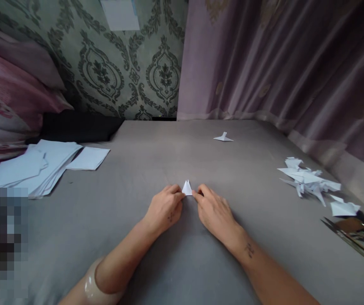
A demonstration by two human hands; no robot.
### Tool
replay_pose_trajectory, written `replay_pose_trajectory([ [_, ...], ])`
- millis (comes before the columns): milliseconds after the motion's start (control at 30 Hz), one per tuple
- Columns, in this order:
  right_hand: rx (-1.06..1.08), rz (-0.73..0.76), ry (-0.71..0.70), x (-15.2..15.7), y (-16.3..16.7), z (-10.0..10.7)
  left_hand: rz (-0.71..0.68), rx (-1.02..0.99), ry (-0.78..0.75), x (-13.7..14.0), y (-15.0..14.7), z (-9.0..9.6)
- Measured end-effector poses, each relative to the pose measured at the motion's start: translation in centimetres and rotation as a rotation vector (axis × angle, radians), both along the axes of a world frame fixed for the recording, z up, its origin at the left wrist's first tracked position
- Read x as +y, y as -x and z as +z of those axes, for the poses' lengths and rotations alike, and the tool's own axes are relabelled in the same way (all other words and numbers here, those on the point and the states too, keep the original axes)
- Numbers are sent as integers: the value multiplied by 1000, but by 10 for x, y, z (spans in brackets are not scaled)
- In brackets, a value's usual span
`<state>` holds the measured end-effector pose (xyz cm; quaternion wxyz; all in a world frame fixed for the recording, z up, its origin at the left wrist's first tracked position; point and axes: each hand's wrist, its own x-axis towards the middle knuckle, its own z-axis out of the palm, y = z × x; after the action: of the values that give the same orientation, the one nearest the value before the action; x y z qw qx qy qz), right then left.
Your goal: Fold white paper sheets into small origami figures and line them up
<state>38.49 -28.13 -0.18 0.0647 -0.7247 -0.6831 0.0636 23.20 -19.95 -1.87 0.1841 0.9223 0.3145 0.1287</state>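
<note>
A small white pointed folded paper (187, 189) sits mid-way on the flat grey surface (144, 169), right between the left hand (166, 207) and right hand (213, 209). Way off left there's a stack of white paper sheets (56, 163), flat black cloth (80, 127) behind it. One white winged paper figure (223, 137) sits further back, slightly right. Far right: a heap of white folded-paper pieces (309, 180), pointed metal tool (351, 241) in front.

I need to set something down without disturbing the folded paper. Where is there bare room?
Bare grey surface lies between the small sheets and the lone folded piece; another patch lies between the right hand and the pile of folded pieces. Crowded: the left edge, with the paper stack, and the right edge, with that pile and a pointed tool.
</note>
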Motion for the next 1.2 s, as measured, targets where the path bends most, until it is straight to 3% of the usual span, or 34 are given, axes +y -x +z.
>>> replay_pose_trajectory([
  [200,284,-146,-110,10,-14,-10,213,-241,218,11,-2,-9],
  [333,394,-105,-147,11,-12,-10,154,-291,218,9,-2,-10],
  [567,372,30,-122,7,-11,-6,36,-284,248,9,1,-6],
  [733,293,98,-65,2,-13,0,79,-300,254,10,1,-5],
  [967,259,109,-76,1,-14,2,33,-286,175,12,-1,-14],
  [1200,389,-35,-112,7,-21,-2,9,-241,155,16,-1,-17],
])
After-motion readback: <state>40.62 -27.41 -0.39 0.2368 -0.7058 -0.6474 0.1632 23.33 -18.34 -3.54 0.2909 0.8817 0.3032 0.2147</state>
